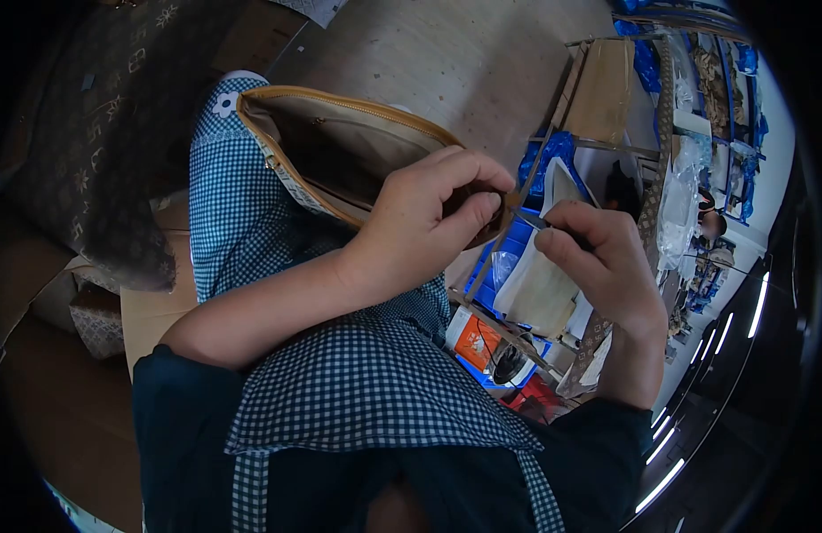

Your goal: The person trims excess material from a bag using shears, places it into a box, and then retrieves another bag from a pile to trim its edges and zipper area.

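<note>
Left fingers point(465, 168) pinch a tan-trimmed zippered bag point(368, 123), right fingers point(564, 251) a slim dark tool point(531, 218); likely edge work, next needing steadiness.

This looks like a workshop: right of the checked apron point(375, 382) stand a blue plastic bin point(518, 238), plastic-wrapped goods point(680, 200) and, farther off, rows of strip lights point(759, 305), while patterned material point(82, 151) and cardboard point(149, 324) crowd its left.

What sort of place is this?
Probably a bag-making workshop or small factory: the left hand holds an open zippered bag, a blue bin of materials sits nearby, and strip lights run in rows.
</note>
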Action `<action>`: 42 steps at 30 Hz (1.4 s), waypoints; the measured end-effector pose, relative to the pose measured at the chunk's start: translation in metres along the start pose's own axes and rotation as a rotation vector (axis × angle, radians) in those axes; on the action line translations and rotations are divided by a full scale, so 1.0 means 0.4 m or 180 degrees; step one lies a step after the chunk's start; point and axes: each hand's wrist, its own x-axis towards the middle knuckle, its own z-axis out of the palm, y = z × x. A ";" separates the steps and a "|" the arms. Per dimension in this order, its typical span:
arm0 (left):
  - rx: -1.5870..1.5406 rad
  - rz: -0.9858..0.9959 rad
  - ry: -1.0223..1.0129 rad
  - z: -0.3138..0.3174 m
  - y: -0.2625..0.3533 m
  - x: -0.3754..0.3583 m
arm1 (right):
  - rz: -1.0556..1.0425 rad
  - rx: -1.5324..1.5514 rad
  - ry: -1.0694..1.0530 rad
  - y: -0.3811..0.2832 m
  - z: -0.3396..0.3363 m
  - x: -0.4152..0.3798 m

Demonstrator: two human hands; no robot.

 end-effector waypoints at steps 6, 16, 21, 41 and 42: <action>-0.0351 -0.0378 -0.0155 -0.012 0.013 0.019 | -0.0132 -0.0461 -0.0204 -0.024 -0.028 0.017; 0.0142 -0.0375 -0.0065 -0.011 0.013 0.035 | -0.0373 -0.1329 -0.0404 -0.063 -0.068 0.054; 0.0312 -0.0278 -0.0078 -0.012 0.001 0.038 | -0.0329 -0.1733 -0.0534 -0.092 -0.077 0.073; 0.0077 0.0039 -0.0217 -0.023 -0.010 0.043 | -0.0335 -0.2449 -0.0779 -0.175 -0.085 0.101; 0.0155 0.0073 -0.0190 -0.023 -0.009 0.044 | -0.0284 -0.2455 -0.0806 -0.176 -0.086 0.102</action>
